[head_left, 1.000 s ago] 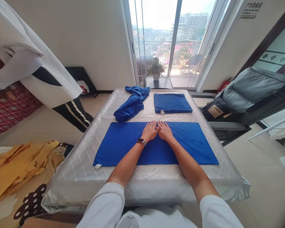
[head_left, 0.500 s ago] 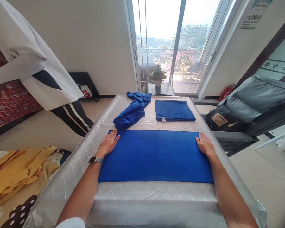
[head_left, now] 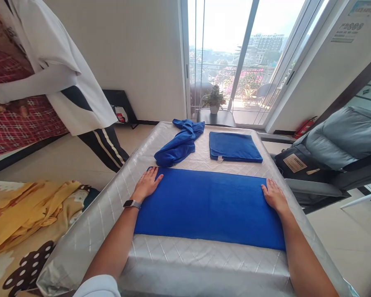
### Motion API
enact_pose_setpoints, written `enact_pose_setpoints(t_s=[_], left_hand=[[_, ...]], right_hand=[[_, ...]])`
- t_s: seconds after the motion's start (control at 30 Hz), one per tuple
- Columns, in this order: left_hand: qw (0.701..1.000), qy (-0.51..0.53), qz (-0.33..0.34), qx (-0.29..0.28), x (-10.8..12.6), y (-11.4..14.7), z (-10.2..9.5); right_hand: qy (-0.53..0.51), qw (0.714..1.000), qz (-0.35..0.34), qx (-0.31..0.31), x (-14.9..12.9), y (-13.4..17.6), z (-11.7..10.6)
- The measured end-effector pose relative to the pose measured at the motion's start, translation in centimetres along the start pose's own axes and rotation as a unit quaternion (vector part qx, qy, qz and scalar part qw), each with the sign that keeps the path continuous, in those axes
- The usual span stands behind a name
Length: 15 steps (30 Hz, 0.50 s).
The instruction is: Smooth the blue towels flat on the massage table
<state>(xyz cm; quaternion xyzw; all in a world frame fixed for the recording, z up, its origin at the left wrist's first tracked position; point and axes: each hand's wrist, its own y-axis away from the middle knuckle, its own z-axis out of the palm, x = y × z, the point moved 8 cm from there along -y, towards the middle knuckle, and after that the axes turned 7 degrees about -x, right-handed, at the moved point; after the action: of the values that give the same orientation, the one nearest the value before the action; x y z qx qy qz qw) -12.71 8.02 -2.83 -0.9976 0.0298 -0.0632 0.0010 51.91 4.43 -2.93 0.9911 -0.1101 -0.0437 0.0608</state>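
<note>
A blue towel (head_left: 207, 208) lies flat as a wide rectangle across the table, which has a silvery quilted cover (head_left: 210, 258). On its far left corner rests my left hand (head_left: 146, 181), palm down and fingers stretched out, with a watch on the wrist. My right hand (head_left: 275, 194) lies flat over the far right corner, its fingers extended too. Neither hand grips anything. Beyond the towel, a crumpled blue towel (head_left: 181, 142) sits at the left. To its right is a neatly folded blue towel (head_left: 235, 146) with a small white tag.
A person (head_left: 64, 74) in a white top stands at the left, beside red plaid cloth (head_left: 46, 119). Yellow patterned bedding (head_left: 40, 210) lies lower left. A grey armchair (head_left: 343, 136) with a black bag (head_left: 299, 163) stands right. A potted plant (head_left: 214, 101) sits before the glass door.
The view has turned slightly, so the table and towels appear shifted right and a little tilted. Both hands stay flat on the same towel corners. The person's arm at the left has shifted a little.
</note>
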Motion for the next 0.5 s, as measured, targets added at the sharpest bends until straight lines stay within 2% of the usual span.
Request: enact_pose_setpoints(t_s=[0.17, 0.37, 0.43, 0.5], left_hand=[[1.0, 0.007, -0.009, 0.006, 0.1, -0.2, 0.1], [1.0, 0.003, -0.018, -0.018, 0.6, -0.1, -0.6], [0.999, -0.005, -0.017, -0.036, 0.7, -0.1, -0.9], [0.999, -0.019, -0.024, -0.037, 1.1, -0.1, -1.4]], right_hand=[[-0.011, 1.0, 0.009, -0.009, -0.6, 0.4, -0.5], [0.015, 1.0, 0.018, -0.002, -1.2, 0.9, -1.6], [0.043, 0.999, 0.016, 0.014, -2.2, 1.4, -2.4], [0.065, 0.997, -0.007, 0.034, -4.4, 2.0, -3.3]])
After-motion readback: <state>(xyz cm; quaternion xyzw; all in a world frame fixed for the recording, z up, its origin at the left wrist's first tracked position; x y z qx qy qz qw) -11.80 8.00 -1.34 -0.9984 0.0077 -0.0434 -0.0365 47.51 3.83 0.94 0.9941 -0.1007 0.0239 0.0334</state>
